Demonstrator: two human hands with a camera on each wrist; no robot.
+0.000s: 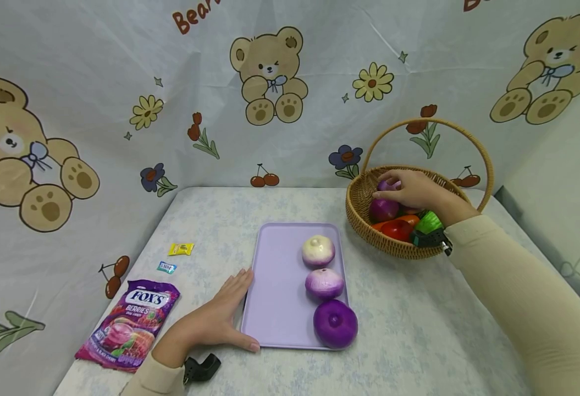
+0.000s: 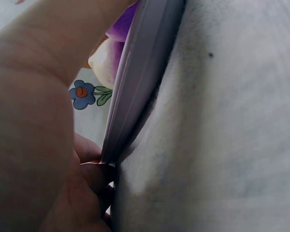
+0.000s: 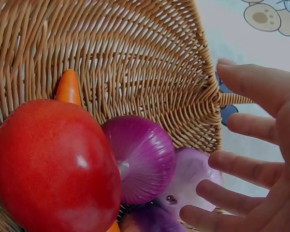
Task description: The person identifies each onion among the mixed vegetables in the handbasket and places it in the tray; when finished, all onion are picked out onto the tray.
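Note:
My left hand rests along the left edge of a lilac tray, thumb at the near corner and fingers extended by the side. On the tray's right side stand a white-and-purple onion, a pale purple onion and a deep purple onion in a row. My right hand reaches over a wicker basket, its fingers spread and holding nothing. In the right wrist view, its fingertips overlap a light purple onion, beside a glossy purple onion and a red tomato.
An orange carrot-like tip and a green vegetable also lie in the basket, whose tall handle arches above it. Left of the tray are a purple candy bag, a yellow wrapped candy and a blue one.

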